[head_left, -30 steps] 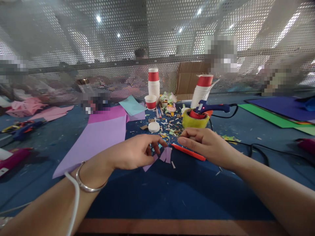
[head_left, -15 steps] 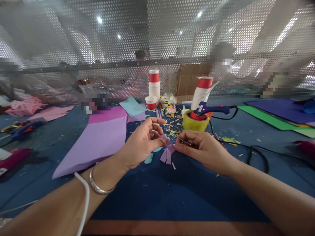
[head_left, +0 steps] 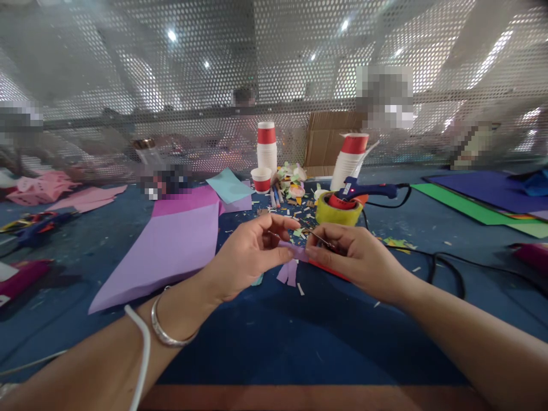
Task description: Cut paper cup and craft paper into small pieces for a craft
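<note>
A small purple paper strip (head_left: 298,251) is stretched between the fingertips of both hands. My left hand (head_left: 252,251) pinches its left end between thumb and fingers. My right hand (head_left: 353,254) has thumb and forefinger at the other end. Within its curled fingers are what look like scissors (head_left: 320,239), a thin metal blade pointing up and left; the handles are mostly hidden. A red flat edge (head_left: 331,270) shows just beneath this hand. Cut purple pieces (head_left: 287,273) lie on the table below the strip, and a bit of teal paper (head_left: 257,279) peeks out by my left hand.
Purple sheets (head_left: 171,245) lie to the left, a teal sheet (head_left: 229,185) behind. Stacked paper cups (head_left: 268,154), scraps (head_left: 295,188) and pens (head_left: 276,197) stand or lie ahead. A blue glue gun (head_left: 372,190) rests on a yellow tape roll (head_left: 338,214); its black cable (head_left: 436,268) runs right.
Both hands have tilted and the purple strip has turned from hanging down to nearly level between them. The red edge under my right hand has come into view.
</note>
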`<state>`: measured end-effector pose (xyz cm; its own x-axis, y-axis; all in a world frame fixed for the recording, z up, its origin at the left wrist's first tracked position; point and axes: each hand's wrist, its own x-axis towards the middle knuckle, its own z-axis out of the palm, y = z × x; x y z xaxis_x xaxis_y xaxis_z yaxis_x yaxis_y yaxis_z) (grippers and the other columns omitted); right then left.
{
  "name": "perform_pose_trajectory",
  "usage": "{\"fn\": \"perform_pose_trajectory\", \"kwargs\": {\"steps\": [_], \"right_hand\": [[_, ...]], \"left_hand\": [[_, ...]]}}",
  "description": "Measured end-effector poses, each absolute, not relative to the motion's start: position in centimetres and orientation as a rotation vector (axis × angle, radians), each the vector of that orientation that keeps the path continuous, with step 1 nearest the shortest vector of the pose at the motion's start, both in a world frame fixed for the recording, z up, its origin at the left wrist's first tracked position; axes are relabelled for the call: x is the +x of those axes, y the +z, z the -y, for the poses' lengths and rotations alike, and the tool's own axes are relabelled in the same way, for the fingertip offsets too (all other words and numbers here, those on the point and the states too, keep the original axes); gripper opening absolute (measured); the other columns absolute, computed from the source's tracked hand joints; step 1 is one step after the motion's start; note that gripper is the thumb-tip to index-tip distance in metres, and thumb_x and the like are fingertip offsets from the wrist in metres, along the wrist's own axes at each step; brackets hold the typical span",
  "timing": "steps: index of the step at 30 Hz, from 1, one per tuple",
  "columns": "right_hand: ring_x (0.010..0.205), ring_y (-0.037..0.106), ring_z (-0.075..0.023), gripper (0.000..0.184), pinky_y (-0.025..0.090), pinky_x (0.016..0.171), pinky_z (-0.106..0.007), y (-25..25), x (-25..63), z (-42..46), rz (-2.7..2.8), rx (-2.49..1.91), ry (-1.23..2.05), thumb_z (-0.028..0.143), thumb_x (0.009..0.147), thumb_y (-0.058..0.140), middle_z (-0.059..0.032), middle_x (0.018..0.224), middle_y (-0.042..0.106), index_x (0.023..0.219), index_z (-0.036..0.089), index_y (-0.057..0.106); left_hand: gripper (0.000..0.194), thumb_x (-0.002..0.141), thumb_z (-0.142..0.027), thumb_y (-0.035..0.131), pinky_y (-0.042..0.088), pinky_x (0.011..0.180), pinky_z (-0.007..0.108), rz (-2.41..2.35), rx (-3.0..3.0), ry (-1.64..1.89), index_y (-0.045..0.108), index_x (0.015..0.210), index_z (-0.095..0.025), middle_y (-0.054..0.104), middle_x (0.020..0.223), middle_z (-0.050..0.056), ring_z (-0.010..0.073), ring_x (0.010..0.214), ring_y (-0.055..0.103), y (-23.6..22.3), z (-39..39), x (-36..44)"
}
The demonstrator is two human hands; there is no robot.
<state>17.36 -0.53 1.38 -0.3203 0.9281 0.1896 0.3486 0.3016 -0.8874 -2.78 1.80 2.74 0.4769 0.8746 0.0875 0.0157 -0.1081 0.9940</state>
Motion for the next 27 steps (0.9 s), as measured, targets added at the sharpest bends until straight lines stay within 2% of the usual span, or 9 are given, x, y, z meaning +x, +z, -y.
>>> {"fn": "perform_pose_trajectory", "kwargs": {"steps": [3,9,13,16,19,23,27], "right_hand": [[0.062,0.042,-0.0125,0.029,0.034,0.055,-0.026,1.02,17.44,0.43,1.922,-1.154,0.912,0.046,0.090,0.059,0.0014,0.069,0.052,0.078,0.019,0.059],[0.063,0.042,-0.0125,0.029,0.033,0.056,-0.026,0.75,17.43,0.40,1.972,-1.174,0.882,0.044,0.093,0.056,0.0024,0.068,0.049,0.080,0.019,0.058],[0.064,0.044,-0.0127,0.036,0.034,0.056,-0.026,1.01,17.47,0.53,1.872,-1.156,0.908,0.054,0.092,0.056,0.0007,0.074,0.053,0.085,0.019,0.057],[0.056,0.038,-0.0114,0.042,0.029,0.050,-0.026,0.98,17.66,0.52,1.837,-1.155,0.884,0.061,0.094,0.048,0.0028,0.068,0.047,0.091,0.020,0.057],[0.054,0.035,-0.0113,0.041,0.027,0.049,-0.026,0.77,17.83,0.41,1.887,-1.199,0.809,0.059,0.096,0.046,0.0046,0.063,0.042,0.094,0.020,0.058],[0.064,0.046,-0.0132,0.038,0.035,0.058,-0.027,0.65,17.80,0.34,1.953,-1.215,0.724,0.056,0.096,0.048,0.0017,0.072,0.054,0.093,0.021,0.060],[0.063,0.045,-0.0135,0.039,0.035,0.057,-0.028,0.84,17.64,0.44,1.972,-1.224,0.746,0.057,0.096,0.047,0.0015,0.072,0.054,0.094,0.020,0.060]], "left_hand": [[0.020,0.074,-0.021,0.076,0.044,0.067,0.027,-0.866,1.589,0.726,0.068,0.091,-0.014,0.061,0.080,0.001,0.0122,0.073,0.054,2.63,-1.89,-2.83],[0.018,0.078,-0.031,0.074,0.043,0.061,0.027,-0.955,1.786,0.625,0.067,0.081,-0.015,0.060,0.070,0.000,0.0116,0.064,0.053,2.45,-1.95,-2.93],[0.018,0.085,-0.032,0.067,0.044,0.060,0.026,-0.984,1.735,0.720,0.062,0.083,-0.015,0.058,0.069,-0.001,0.0114,0.062,0.056,2.77,-1.91,-2.86],[0.021,0.084,-0.034,0.070,0.044,0.059,0.025,-0.965,1.662,0.836,0.061,0.083,-0.016,0.056,0.069,-0.002,0.0100,0.061,0.054,3.07,-1.92,-2.78],[0.019,0.081,-0.032,0.072,0.044,0.060,0.026,-0.932,1.606,0.912,0.061,0.080,-0.016,0.055,0.071,-0.002,0.0094,0.061,0.050,3.28,-1.87,-2.69],[0.014,0.082,-0.028,0.070,0.044,0.061,0.026,-0.908,1.581,0.945,0.063,0.080,-0.017,0.055,0.072,-0.001,0.0097,0.063,0.049,3.32,-1.74,-2.59],[0.013,0.083,-0.026,0.070,0.043,0.062,0.025,-0.884,1.571,0.935,0.062,0.081,-0.015,0.056,0.072,-0.001,0.0094,0.064,0.049,3.16,-1.67,-2.53]]}}
